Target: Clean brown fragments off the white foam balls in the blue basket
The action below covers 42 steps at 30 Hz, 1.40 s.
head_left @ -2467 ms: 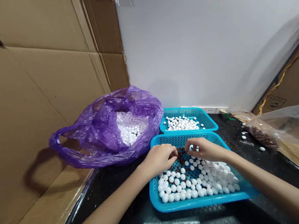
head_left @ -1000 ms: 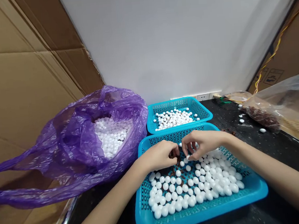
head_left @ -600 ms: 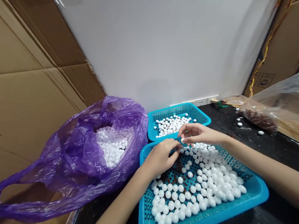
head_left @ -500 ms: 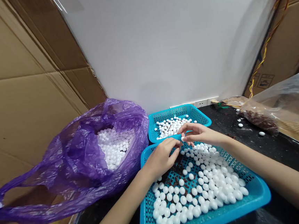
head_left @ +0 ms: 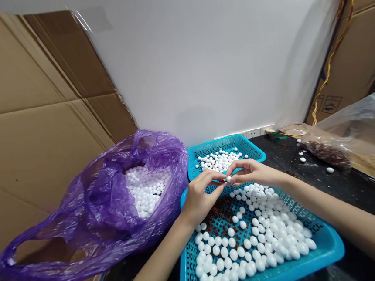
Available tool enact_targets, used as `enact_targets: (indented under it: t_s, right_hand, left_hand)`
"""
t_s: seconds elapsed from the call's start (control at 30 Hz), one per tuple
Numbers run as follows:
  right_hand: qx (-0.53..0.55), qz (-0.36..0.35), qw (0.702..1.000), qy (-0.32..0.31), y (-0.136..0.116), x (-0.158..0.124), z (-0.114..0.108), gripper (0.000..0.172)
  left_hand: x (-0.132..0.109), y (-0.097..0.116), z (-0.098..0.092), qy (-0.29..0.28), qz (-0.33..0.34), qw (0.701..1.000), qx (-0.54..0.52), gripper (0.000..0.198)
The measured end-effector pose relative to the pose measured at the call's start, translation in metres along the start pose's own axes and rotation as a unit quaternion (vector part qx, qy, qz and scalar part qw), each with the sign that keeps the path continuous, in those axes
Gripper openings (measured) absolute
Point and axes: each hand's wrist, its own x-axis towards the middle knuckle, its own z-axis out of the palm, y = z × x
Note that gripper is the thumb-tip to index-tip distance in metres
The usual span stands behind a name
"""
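Both my hands meet above the far edge of the near blue basket. My right hand pinches a small white ball between thumb and fingertips. My left hand has its fingers curled, with the tips touching the same ball. The near basket holds several white balls and a patch of dark brown bits. Just behind my hands, a smaller blue basket also holds white balls.
A purple plastic bag full of white balls sits at the left, against cardboard sheets. A clear bag with brown material lies at the right on the black counter, with a few loose white balls nearby. A white wall stands behind.
My hands have lifted from the dark bits in the basket's middle to its far edge, the right hand bringing a white ball. The view has tilted and shifted.
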Motion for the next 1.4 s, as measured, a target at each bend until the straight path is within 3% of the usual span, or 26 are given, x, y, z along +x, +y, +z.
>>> enact_targets:
  t_s: [0.63,0.73,0.87,1.0,1.17,1.4]
  right_hand:
    - [-0.036,-0.049,0.998,-0.020,0.005,0.000,-0.003,0.021]
    - [-0.124,-0.037,0.989,-0.069,0.005,-0.002,-0.003,0.019]
    - [-0.278,0.001,0.942,-0.189,-0.001,-0.008,0.001,0.014]
    - [-0.287,0.043,0.916,-0.277,-0.004,-0.011,0.003,0.014]
    - [-0.308,0.040,0.922,-0.232,0.004,-0.008,0.001,0.016]
    - [-0.425,0.014,0.887,-0.177,0.003,-0.008,0.001,0.016]
  left_hand:
    - [0.001,0.002,-0.001,0.004,0.001,1.000,-0.006,0.010]
    - [0.001,0.003,-0.002,0.008,0.003,1.000,0.010,0.011]
    - [0.001,0.004,-0.002,-0.002,0.007,1.000,0.015,0.008]
    - [0.001,0.003,-0.001,-0.016,0.023,1.000,0.010,0.008]
    - [-0.001,-0.001,-0.001,-0.017,0.045,0.999,-0.006,0.009]
    - [-0.001,-0.001,0.000,-0.008,0.050,0.999,-0.011,0.011]
